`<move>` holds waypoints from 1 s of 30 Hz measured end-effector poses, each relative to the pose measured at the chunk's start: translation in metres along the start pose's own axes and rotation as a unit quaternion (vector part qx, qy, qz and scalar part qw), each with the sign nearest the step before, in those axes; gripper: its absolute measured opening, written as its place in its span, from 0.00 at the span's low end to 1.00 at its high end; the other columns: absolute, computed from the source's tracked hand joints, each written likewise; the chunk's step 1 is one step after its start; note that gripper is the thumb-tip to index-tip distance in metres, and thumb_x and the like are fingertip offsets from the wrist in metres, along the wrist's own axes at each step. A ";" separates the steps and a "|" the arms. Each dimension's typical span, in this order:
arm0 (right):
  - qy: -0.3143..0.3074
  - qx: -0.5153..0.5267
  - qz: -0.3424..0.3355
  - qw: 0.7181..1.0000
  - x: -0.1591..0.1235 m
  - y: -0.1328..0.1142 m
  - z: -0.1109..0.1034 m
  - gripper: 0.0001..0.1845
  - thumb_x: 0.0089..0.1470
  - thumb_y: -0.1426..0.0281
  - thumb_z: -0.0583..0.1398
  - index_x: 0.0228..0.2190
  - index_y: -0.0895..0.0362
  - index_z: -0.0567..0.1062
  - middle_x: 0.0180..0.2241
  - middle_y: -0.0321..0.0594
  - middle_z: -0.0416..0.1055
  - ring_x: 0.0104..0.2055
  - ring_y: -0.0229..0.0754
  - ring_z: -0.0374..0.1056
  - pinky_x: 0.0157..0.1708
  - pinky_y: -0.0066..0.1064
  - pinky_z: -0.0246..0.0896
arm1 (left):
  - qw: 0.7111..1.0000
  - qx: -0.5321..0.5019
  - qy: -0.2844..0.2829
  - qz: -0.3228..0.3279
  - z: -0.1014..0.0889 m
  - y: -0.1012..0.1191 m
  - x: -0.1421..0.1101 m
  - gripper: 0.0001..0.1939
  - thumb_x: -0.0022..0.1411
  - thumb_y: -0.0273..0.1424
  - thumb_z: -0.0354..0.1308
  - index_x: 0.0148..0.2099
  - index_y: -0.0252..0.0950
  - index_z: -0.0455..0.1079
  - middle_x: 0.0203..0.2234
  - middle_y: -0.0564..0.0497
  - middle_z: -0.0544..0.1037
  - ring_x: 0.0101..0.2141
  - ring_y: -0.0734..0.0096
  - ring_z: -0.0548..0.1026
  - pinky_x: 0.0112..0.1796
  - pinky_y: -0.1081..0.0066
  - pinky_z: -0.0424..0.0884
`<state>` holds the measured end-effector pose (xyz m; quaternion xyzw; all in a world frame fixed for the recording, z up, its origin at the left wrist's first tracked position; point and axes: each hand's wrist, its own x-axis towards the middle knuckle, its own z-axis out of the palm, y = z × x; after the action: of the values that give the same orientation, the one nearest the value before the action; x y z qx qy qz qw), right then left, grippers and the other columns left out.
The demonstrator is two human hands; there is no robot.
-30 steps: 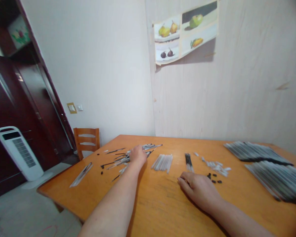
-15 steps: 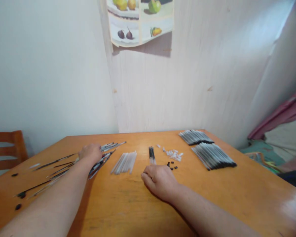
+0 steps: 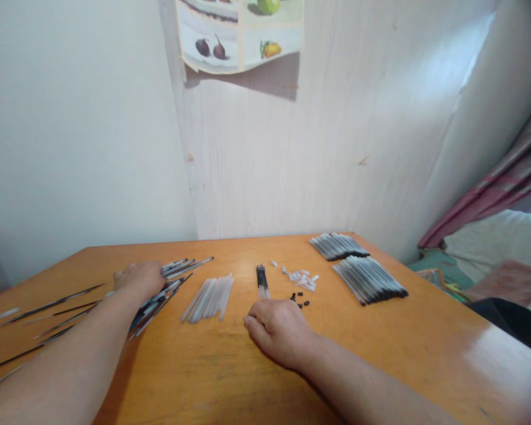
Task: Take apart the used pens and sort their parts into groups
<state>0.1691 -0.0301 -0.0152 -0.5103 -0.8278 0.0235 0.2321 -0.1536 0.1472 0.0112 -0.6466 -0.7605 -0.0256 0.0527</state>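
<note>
My left hand (image 3: 137,277) rests on a loose pile of pens (image 3: 159,295) at the left of the orange table (image 3: 230,378), fingers curled down over them. My right hand (image 3: 277,330) lies knuckles-up on the table nearer to me, fingers folded under; whatever is inside them is hidden. Just beyond it lie a small bundle of black refills (image 3: 261,278) and a few tiny black bits (image 3: 300,300). A row of clear tubes (image 3: 209,297) lies between my two hands.
Small white caps (image 3: 301,277) are scattered right of the refills. Two flat stacks of pens (image 3: 368,278) sit at the far right by the wall. Thin loose refills (image 3: 48,307) spread over the table's left. A fruit poster (image 3: 241,35) hangs on the wall.
The view has swung to the right, so the chair, door and fan have left the picture. Both hands stay roughly where they were, left on the pens, right by the refills.
</note>
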 end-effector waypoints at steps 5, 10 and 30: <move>-0.001 0.000 0.003 1.000 0.001 0.001 0.000 0.18 0.64 0.63 0.50 0.29 0.56 0.74 0.30 0.38 0.76 0.33 0.37 0.69 0.32 0.28 0.49 | 1.000 0.014 0.014 0.004 -0.005 -0.004 0.000 0.11 0.56 0.35 0.58 0.41 0.38 0.75 0.41 0.41 0.78 0.45 0.46 0.71 0.44 0.52 0.63; 0.004 -0.002 0.002 1.000 0.001 0.003 0.001 0.18 0.64 0.62 0.51 0.28 0.55 0.74 0.30 0.38 0.76 0.33 0.36 0.69 0.31 0.28 0.49 | 0.999 0.012 0.048 0.013 -0.017 -0.001 -0.005 0.10 0.55 0.32 0.58 0.40 0.37 0.76 0.39 0.38 0.78 0.45 0.45 0.71 0.42 0.55 0.64; 0.151 0.240 0.132 0.950 0.013 0.024 0.009 0.18 0.62 0.61 0.52 0.24 0.56 0.69 0.24 0.36 0.69 0.28 0.36 0.63 0.28 0.28 0.51 | 0.640 -0.755 -0.144 0.019 -0.028 0.168 -0.122 0.11 0.53 0.27 0.59 0.41 0.35 0.74 0.32 0.48 0.80 0.25 0.76 0.71 0.26 0.76 0.60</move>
<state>0.1804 -0.0055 -0.0252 -0.5416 -0.6781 0.1744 0.4652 0.0329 0.0519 0.0200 -0.4719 -0.4625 -0.4961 -0.5632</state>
